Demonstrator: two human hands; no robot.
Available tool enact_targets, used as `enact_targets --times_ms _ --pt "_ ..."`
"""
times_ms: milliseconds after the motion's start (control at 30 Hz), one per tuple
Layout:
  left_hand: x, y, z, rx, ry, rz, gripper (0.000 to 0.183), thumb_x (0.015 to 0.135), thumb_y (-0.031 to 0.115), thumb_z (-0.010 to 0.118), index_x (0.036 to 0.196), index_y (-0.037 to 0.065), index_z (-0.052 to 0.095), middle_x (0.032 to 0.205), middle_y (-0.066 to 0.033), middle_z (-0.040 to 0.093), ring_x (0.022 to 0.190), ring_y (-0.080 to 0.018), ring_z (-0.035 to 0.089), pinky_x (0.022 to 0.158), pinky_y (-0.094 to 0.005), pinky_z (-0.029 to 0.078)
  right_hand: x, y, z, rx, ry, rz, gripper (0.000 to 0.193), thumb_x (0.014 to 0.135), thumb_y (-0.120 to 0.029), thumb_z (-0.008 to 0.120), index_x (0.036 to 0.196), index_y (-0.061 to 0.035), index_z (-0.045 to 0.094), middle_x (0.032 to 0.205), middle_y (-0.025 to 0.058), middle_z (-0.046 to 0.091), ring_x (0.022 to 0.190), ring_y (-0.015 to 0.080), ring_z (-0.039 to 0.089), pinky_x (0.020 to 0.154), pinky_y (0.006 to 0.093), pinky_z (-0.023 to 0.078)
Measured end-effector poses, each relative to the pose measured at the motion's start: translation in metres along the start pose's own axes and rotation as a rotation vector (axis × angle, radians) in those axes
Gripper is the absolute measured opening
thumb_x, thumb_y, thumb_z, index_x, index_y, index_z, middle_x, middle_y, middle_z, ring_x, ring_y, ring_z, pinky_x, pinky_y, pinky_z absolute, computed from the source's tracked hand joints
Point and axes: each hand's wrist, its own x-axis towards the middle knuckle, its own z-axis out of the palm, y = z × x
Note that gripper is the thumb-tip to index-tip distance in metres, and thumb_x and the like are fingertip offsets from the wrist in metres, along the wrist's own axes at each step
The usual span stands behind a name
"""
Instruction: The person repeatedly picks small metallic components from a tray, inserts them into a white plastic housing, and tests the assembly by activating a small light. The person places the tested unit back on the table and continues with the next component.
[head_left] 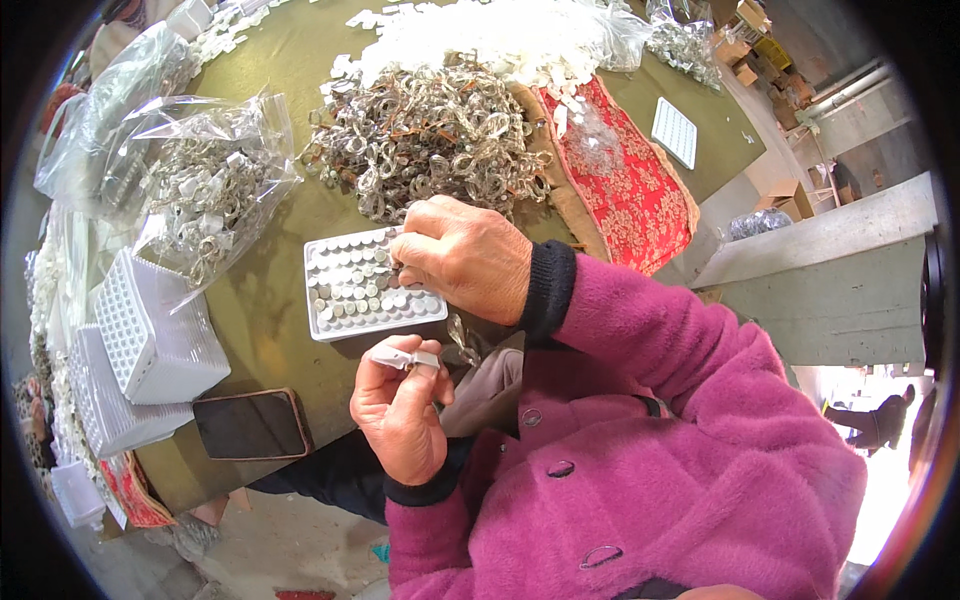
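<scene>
In front of me lies a white plastic tray (pixel 380 326) holding rows of small round silvery discs (pixel 355 292) that look like button cells. My right hand (pixel 470 255) reaches over the tray's right side, thumb and fingers pinched together down at the discs. Whatever sits between those fingertips is hidden. Just below the tray, my left hand (pixel 405 425) grips a small white plastic case (pixel 405 357) between thumb and fingers. A small coil of thin wire (pixel 461 340) hangs beside that hand; whether it joins the case I cannot tell.
Beyond the tray rises a heap of coiled wires (pixel 425 130), with white pieces (pixel 470 40) behind. Left are a clear plastic bag (pixel 205 195), stacked white trays (pixel 165 325) and a dark phone (pixel 252 425). Right are a red patterned cloth (pixel 625 175) and another tray (pixel 675 133).
</scene>
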Motion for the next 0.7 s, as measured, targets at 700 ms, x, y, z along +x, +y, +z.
enact_targets --times_ms 700 --pt "-0.002 -0.023 0.022 0.176 0.101 0.19 0.032 0.094 -0.009 0.069 0.126 -0.009 0.062 0.105 -0.0136 0.071 0.085 -0.0185 0.071 0.074 -0.0334 0.065 -0.036 -0.03 -0.014 0.463 0.085 0.413 0.01 0.093 -0.01 0.073 0.093 -0.001 0.068 0.082 0.013 0.068 0.074 0.0256 0.066 0.068 0.0373 0.052"
